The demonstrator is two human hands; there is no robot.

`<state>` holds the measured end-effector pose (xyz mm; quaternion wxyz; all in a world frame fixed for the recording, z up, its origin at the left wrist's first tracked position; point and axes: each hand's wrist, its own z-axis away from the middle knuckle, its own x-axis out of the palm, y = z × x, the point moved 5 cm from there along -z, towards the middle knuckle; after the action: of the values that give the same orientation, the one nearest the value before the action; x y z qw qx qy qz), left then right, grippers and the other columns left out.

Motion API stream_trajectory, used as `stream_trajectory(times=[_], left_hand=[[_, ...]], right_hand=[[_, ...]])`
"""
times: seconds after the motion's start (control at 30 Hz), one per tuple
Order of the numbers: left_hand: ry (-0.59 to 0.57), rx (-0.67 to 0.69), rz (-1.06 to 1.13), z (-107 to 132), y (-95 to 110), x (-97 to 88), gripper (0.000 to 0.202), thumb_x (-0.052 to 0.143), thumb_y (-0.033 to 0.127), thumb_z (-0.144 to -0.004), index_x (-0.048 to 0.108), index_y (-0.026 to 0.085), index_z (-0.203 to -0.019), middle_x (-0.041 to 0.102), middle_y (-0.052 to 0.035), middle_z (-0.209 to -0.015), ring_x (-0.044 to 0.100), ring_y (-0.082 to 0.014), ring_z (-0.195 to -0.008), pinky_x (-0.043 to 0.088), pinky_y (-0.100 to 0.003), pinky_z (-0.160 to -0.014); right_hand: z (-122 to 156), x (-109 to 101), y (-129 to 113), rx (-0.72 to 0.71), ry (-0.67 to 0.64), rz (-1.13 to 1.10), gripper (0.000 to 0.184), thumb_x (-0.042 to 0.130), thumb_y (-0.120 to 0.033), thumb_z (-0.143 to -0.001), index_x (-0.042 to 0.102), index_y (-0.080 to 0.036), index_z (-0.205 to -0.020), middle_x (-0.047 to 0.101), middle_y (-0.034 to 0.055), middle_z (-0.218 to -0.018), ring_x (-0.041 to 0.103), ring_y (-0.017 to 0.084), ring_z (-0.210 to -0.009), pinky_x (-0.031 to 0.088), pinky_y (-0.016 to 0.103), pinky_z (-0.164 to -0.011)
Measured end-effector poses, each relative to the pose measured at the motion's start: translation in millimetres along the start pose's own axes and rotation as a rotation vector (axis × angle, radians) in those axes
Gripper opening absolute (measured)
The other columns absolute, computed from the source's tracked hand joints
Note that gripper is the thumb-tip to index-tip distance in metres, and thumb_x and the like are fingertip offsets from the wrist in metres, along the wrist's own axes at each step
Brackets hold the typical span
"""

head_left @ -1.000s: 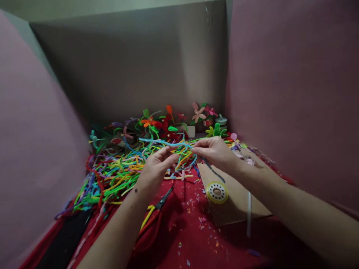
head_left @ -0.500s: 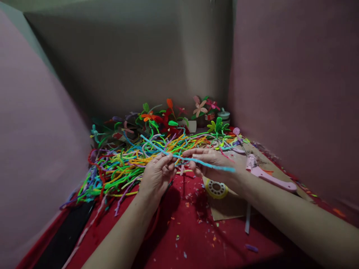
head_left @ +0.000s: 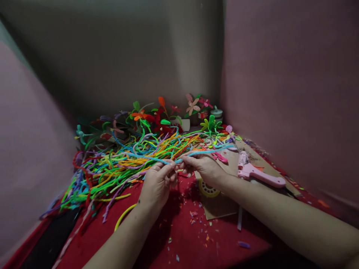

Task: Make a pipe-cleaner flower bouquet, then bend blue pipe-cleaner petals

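Note:
A light blue pipe cleaner [head_left: 209, 152] runs across both hands, its ends reaching out to the left and the right. My left hand [head_left: 159, 179] pinches it near the middle between thumb and finger. Close beside it, my right hand [head_left: 203, 168] is also closed on the pipe cleaner, thumb against the fingers. Just behind the hands spreads a tangled heap of coloured pipe cleaners [head_left: 123, 179]. Under my right hand lies a yellow ring-shaped piece with holes [head_left: 209, 189], partly hidden.
A pink glue gun [head_left: 262, 175] rests on a cardboard sheet [head_left: 220, 209] at the right. Pipe-cleaner flowers [head_left: 193, 106] and a lidded jar [head_left: 217, 113] stand at the back. Fuzzy scraps dot the red cloth [head_left: 182, 239]. Pinkish walls [head_left: 291, 86] rise at the sides.
My right hand has closed its fingers on the blue pipe cleaner beside the left. The pipe cleaner's right end now points up and away. The whole view has shifted slightly.

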<state>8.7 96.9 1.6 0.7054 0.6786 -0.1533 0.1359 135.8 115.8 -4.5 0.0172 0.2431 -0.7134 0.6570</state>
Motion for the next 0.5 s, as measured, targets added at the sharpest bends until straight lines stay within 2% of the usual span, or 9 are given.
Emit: stream_trajectory(times=[0.13, 0.27, 0.4, 0.5], left_hand=[[-0.001, 0.089, -0.071, 3, 4, -1.2, 0.017, 0.074, 0.02, -0.064, 0.059, 0.014, -0.07, 0.056, 0.0045, -0.054, 0.046, -0.0049, -0.045, 0.035, -0.016, -0.042], [0.0, 0.189, -0.27, 7, 10, -0.1, 0.016, 0.071, 0.024, -0.069, 0.06, 0.015, -0.076, 0.054, 0.0058, -0.052, 0.045, -0.0052, -0.043, 0.035, -0.017, -0.043], [-0.002, 0.232, -0.438, 9, 14, 2.1, 0.013, 0.068, 0.024, -0.071, 0.06, 0.015, -0.074, 0.054, 0.006, -0.053, 0.042, -0.0047, -0.042, 0.033, -0.017, -0.041], [-0.027, 0.243, -0.523, 8, 14, 2.9, 0.012, 0.067, 0.024, -0.072, 0.06, 0.015, -0.073, 0.05, 0.0067, -0.049, 0.041, -0.0048, -0.042, 0.032, -0.017, -0.041]], right_hand=[[0, 3, -2, 0.006, -0.069, 0.196, 0.029, 0.058, -0.039, -0.077, 0.062, -0.012, -0.067, 0.06, 0.0008, -0.058, 0.051, 0.008, -0.048, 0.039, 0.02, -0.048], [3, 5, 3, 0.095, -0.126, 0.408, 0.03, 0.055, -0.038, -0.079, 0.061, -0.012, -0.065, 0.056, -0.0002, -0.055, 0.047, 0.007, -0.047, 0.036, 0.02, -0.048], [5, 5, 5, 0.131, -0.149, 0.487, 0.03, 0.056, -0.038, -0.079, 0.058, -0.013, -0.063, 0.055, -0.0006, -0.053, 0.046, 0.008, -0.044, 0.035, 0.021, -0.044], [7, 7, 6, 0.173, -0.177, 0.509, 0.023, 0.053, -0.03, -0.08, 0.057, -0.014, -0.064, 0.052, -0.0021, -0.048, 0.044, 0.008, -0.038, 0.033, 0.021, -0.04]])
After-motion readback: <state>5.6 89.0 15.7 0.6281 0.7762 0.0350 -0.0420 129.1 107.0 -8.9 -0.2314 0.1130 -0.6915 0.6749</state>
